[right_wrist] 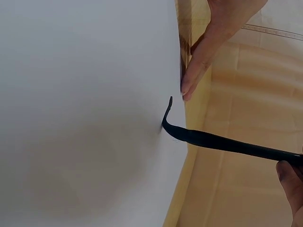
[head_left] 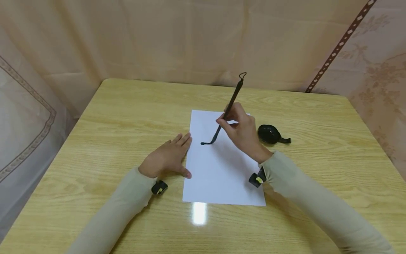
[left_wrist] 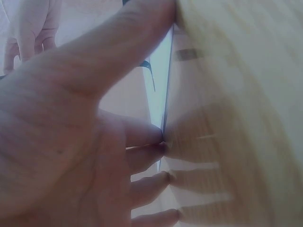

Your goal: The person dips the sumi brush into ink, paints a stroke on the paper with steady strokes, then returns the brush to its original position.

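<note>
Right hand [head_left: 243,132] pinches one brush [head_left: 229,106] mid-shaft, its bent tip touching one paper sheet [head_left: 222,176] near the left edge. Left hand [head_left: 168,158] lies flat, fingers straight, on the worktop [head_left: 111,116], fingertips touching that edge. Risk: the sheet may shift under the stroke, being held only at its edge; heavy pressure could blot. One ink dish [head_left: 269,134] stands right of the sheet.

The table [head_left: 111,116] is glossy light wood grain; the paper [head_left: 222,176] matt white; the brush [head_left: 229,106] and dish [head_left: 269,134] shiny black.
</note>
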Motion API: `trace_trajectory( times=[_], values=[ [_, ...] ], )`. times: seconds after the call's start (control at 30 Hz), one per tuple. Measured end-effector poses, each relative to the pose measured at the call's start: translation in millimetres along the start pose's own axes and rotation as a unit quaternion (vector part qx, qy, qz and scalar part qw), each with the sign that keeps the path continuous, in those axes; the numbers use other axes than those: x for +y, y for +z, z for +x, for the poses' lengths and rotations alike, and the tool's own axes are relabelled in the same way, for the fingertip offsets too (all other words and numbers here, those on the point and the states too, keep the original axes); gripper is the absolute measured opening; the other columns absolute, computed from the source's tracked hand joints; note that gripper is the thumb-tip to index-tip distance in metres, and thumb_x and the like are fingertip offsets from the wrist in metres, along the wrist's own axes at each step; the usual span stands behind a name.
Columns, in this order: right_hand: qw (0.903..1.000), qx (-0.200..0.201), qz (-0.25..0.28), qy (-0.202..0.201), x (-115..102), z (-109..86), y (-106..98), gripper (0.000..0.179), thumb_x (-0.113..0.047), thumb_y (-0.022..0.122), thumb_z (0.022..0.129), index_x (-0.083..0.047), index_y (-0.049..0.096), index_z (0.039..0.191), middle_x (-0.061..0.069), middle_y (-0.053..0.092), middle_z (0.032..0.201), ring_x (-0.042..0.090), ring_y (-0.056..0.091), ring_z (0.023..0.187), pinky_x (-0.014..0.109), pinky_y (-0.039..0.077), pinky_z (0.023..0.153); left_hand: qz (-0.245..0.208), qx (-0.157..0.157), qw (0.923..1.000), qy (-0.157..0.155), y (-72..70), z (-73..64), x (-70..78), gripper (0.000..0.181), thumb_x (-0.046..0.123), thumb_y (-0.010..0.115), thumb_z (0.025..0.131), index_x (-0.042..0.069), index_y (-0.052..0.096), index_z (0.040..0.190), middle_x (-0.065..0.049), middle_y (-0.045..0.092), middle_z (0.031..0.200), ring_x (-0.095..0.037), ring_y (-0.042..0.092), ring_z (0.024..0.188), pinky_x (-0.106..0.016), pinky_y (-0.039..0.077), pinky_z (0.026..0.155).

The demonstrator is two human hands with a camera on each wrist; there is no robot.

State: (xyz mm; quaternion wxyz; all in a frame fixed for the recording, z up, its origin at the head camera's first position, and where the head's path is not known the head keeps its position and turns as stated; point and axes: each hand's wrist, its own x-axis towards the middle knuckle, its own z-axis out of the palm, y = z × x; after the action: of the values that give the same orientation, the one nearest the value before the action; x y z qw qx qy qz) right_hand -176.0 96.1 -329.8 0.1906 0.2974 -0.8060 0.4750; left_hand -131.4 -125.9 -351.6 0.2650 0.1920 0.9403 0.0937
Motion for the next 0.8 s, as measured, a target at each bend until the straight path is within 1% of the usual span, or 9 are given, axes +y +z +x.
trace_trajectory(
  times=[0.07, 0.13, 0.2, 0.3, 0.6, 0.8],
  values=[
    [1.0, -0.001, -0.002, 0.001, -0.1, -0.4, -0.8, 0.025, -0.003, 0.07, 0.084, 0.005, 0.051, 0.099, 0.015, 0.07, 0.086, 0.024, 0.071, 0.077, 0.018, 0.056, 0.062, 0.001, 0.002, 1.0, 0.002, 0.1, -0.7, 0.2, 0.117, 0.052, 0.076, 0.074, 0.003, 0.005, 0.153, -0.008, -0.003, 0.161, -0.031, -0.003, 0.148, -0.052, 0.014, 0.118],
    [1.0, 0.0, -0.002, 0.002, 0.0, -0.7, -1.5, 0.024, -0.002, 0.069, 0.085, 0.005, 0.051, 0.099, 0.015, 0.07, 0.086, 0.025, 0.071, 0.077, 0.019, 0.056, 0.062, 0.003, 0.004, 1.0, 0.003, 0.7, -0.5, 0.2, 0.117, 0.052, 0.076, 0.074, 0.003, 0.006, 0.153, -0.008, -0.003, 0.161, -0.031, -0.002, 0.148, -0.052, 0.015, 0.118],
    [1.0, 0.002, -0.001, 0.003, -0.1, -1.2, -2.3, 0.024, -0.002, 0.069, 0.085, 0.005, 0.051, 0.098, 0.015, 0.07, 0.085, 0.025, 0.071, 0.077, 0.018, 0.055, 0.062, 0.005, 0.005, 1.0, 0.005, 1.2, -0.3, -0.1, 0.117, 0.052, 0.076, 0.074, 0.003, 0.006, 0.153, -0.009, -0.002, 0.161, -0.031, -0.002, 0.148, -0.052, 0.015, 0.118],
    [1.0, 0.006, 0.003, 0.002, 0.4, -1.7, -3.3, 0.024, -0.001, 0.07, 0.084, 0.005, 0.051, 0.098, 0.015, 0.07, 0.085, 0.026, 0.071, 0.077, 0.012, 0.053, 0.062, 0.006, 0.005, 1.0, 0.005, 1.4, 0.2, -0.7, 0.117, 0.052, 0.076, 0.073, 0.003, 0.006, 0.153, -0.009, -0.003, 0.161, -0.032, -0.002, 0.148, -0.052, 0.015, 0.118],
    [0.9999, 0.011, -0.001, 0.009, 4.5, -4.1, -6.3, 0.026, -0.001, 0.071, 0.083, 0.006, 0.051, 0.099, 0.016, 0.069, 0.086, 0.026, 0.071, 0.077, 0.011, 0.052, 0.062, 0.007, 0.004, 1.0, 0.004, 1.6, 0.3, -0.8, 0.117, 0.052, 0.076, 0.074, 0.003, 0.004, 0.153, -0.009, -0.004, 0.161, -0.031, -0.003, 0.148, -0.051, 0.014, 0.118],
    [0.9999, 0.011, -0.007, 0.005, 5.9, -4.9, -10.4, 0.026, -0.001, 0.07, 0.083, 0.006, 0.052, 0.1, 0.015, 0.069, 0.086, 0.025, 0.071, 0.077, 0.01, 0.052, 0.062, 0.002, 0.005, 1.0, 0.005, 1.1, -1.1, -0.7, 0.116, 0.05, 0.076, 0.074, 0.003, 0.004, 0.153, -0.009, -0.004, 0.161, -0.031, -0.003, 0.148, -0.052, 0.013, 0.118]
  ],
)
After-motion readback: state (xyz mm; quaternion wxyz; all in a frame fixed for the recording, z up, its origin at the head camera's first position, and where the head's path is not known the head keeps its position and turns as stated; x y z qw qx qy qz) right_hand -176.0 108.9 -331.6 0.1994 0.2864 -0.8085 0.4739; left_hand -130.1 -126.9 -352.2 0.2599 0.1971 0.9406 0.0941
